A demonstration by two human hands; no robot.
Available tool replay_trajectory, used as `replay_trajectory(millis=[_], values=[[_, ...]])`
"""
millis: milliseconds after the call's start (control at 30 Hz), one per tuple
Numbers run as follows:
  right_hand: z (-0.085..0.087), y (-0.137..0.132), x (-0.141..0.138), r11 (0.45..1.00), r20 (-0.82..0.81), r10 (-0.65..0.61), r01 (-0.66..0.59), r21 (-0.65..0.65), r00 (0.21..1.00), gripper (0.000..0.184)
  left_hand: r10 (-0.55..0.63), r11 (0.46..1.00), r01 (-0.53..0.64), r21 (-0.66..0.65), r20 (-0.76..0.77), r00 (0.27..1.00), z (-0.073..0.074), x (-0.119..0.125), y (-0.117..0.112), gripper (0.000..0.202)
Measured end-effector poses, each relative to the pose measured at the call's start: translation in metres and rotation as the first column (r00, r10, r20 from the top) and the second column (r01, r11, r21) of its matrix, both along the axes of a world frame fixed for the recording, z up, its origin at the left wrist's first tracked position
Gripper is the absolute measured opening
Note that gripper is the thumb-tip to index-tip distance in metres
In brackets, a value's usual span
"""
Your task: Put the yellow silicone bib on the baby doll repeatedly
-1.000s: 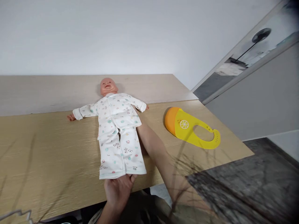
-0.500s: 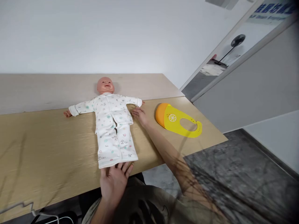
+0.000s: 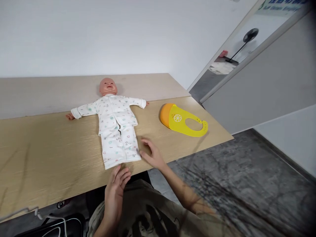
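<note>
A baby doll (image 3: 112,115) in white printed pyjamas lies on its back on the wooden table (image 3: 49,148), arms spread, head toward the wall. My left hand (image 3: 117,182) hovers at the table's near edge just below the trouser cuffs, fingers stretched out and holding nothing. My right hand (image 3: 151,153) is over the table right of the doll's legs, fingers spread, empty. A yellow silicone bib (image 3: 184,121) with an orange pocket and a lemon print lies flat to the doll's right.
A white wall runs behind the table. To the right are a grey partition (image 3: 259,85), a grey stone floor (image 3: 247,171) and a standing fan (image 3: 243,41) far off. A white cable (image 3: 37,215) and dark object sit below the table's near left edge.
My right hand has drawn back from beside the doll's waist to near its legs. My left hand has let go of the trouser cuffs and pulled slightly away. The view shifted right.
</note>
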State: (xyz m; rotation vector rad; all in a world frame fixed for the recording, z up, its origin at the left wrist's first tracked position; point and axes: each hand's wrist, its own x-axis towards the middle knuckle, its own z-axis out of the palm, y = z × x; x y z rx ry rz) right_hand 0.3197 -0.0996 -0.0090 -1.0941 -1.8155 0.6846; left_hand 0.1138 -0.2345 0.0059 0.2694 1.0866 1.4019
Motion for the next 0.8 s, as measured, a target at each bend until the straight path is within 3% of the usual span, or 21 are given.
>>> replay_trajectory(millis=[67, 100, 167, 233, 367, 500, 633, 800], values=[[0.004, -0.016, -0.004, 0.998, 0.094, 0.016, -0.021, 0.053, 0.995, 0.054, 0.006, 0.993, 0.034, 0.114, -0.329, 0.944, -0.010, -0.005, -0.006, 0.042], [0.005, -0.022, -0.006, 0.997, 0.141, 0.006, -0.016, 0.071, 0.990, 0.059, 0.029, 0.982, 0.068, 0.179, -0.492, 0.870, -0.013, -0.008, -0.007, 0.035], [0.003, -0.028, -0.011, 0.995, 0.226, -0.035, 0.013, 0.097, 0.973, 0.064, 0.115, 0.940, 0.169, 0.297, -0.740, 0.662, -0.019, -0.012, -0.005, 0.026], [-0.003, -0.030, -0.014, 0.991, 0.287, -0.083, 0.050, 0.122, 0.954, 0.058, 0.219, 0.887, 0.273, 0.373, -0.858, 0.464, -0.024, -0.016, 0.001, 0.025], [-0.015, -0.029, -0.011, 0.979, 0.328, -0.156, 0.101, 0.179, 0.932, 0.038, 0.339, 0.830, 0.398, 0.391, -0.920, 0.197, -0.037, -0.021, 0.009, 0.031], [-0.017, -0.031, -0.010, 0.975, 0.322, -0.191, 0.140, 0.175, 0.927, 0.029, 0.270, 0.829, 0.506, 0.237, -0.963, 0.009, -0.043, -0.022, 0.015, 0.045], [-0.016, -0.032, -0.013, 0.958, 0.302, -0.251, 0.192, 0.212, 0.920, 0.028, 0.188, 0.796, 0.596, 0.104, -0.979, -0.081, -0.029, -0.018, 0.028, 0.053], [-0.018, -0.033, -0.014, 0.947, 0.265, -0.300, 0.254, 0.195, 0.916, 0.031, 0.264, 0.754, 0.657, -0.026, -0.904, -0.338, -0.008, -0.018, 0.038, 0.053]])
